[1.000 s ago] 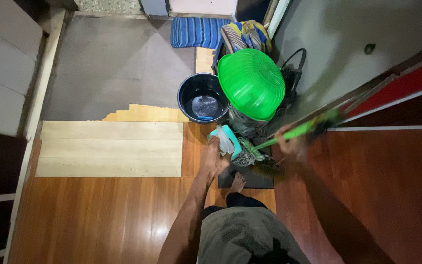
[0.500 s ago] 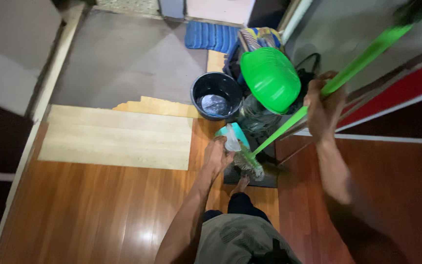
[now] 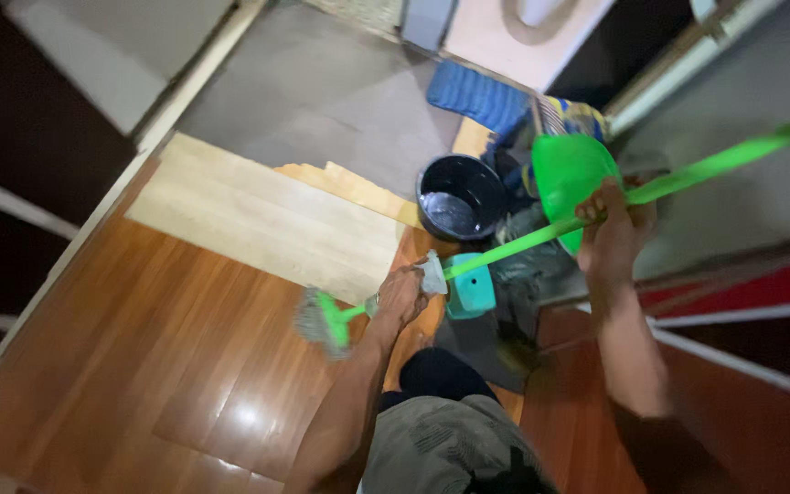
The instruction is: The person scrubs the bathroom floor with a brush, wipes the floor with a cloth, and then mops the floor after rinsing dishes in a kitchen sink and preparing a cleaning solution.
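Green plastic mop handle is crossing above the glossy brown wooden floor; the right hand is clenching it high, the left hand is grasping it low beside a crumpled clear plastic bag.

Your mop handle runs slantwise from upper right to lower left, across your right hand and then your left hand, with the mop head on the wooden floor just left of your left hand. The bucket stands beyond your left hand, water in it. The upturned basin sits right of the bucket, behind the handle. The small stool lies just right of your left hand, under the handle. The striped mat lies beyond the bucket.
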